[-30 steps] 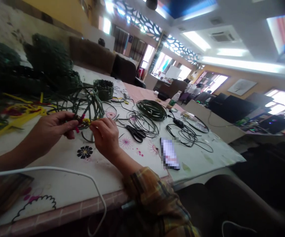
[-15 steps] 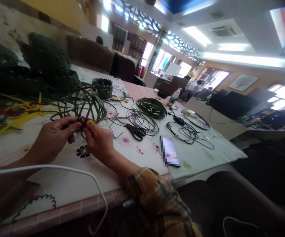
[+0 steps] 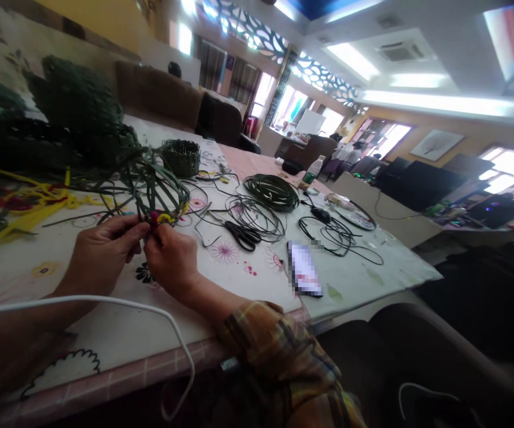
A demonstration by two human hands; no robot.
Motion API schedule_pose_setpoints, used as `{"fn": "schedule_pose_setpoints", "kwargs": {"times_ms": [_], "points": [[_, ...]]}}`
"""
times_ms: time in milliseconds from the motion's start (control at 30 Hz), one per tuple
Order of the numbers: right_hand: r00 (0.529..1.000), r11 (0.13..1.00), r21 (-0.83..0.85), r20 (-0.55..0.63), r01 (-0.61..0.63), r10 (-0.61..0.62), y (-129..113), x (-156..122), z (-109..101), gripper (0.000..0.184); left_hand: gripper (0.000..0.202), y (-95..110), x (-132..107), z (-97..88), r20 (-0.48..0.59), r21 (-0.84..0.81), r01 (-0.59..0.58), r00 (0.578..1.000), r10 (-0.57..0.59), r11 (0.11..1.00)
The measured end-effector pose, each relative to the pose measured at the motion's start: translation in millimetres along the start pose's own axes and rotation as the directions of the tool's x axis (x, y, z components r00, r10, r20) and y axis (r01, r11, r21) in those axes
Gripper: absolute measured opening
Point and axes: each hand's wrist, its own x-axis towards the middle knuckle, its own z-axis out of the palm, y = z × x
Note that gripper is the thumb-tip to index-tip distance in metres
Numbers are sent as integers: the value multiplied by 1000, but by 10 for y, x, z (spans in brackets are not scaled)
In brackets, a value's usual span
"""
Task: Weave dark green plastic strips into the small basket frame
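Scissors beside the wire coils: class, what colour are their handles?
The scissors have black handles; the head view shows them best.

On the table (image 3: pixel 118 333), the strip bundle (image 3: pixel 154 187) stands near left. The scissors (image 3: pixel 243 233) lie right of it and the phone (image 3: pixel 303 270) farther right. A cord coil (image 3: pixel 272 191) lies behind them, and a small basket (image 3: pixel 180 156) behind the bundle.

Clutter on the flowered table (image 3: pixel 363 273)
Scissors (image 3: pixel 244 233) lie mid-table, a phone (image 3: pixel 303 268) near the front edge, a green coil (image 3: pixel 271 191) and woven basket (image 3: pixel 180 157) toward the far edge.
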Motion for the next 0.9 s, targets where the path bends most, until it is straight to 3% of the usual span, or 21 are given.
{"fn": "schedule_pose_setpoints", "kwargs": {"times_ms": [233, 467, 633, 900], "points": [[998, 993, 104, -13, 60, -59, 24, 3, -27, 20, 42, -7, 67, -57, -60, -26, 15, 998, -16, 1000], [995, 989, -116, -21, 96, -99, 37, 11, 32, 21, 42, -57, 62, -12, -49, -50, 41, 998, -43, 998], [985, 971, -182, -43, 157, -167, 69, 20, 68, 20, 39, -88, 47, 2, -54, -56, -15, 998, 12, 998], [994, 999, 14, -107, 33, -31, 89, 67, 5, 26, 37, -47, 69, -16, -23, -54, 3, 1000, -4, 999]]}}
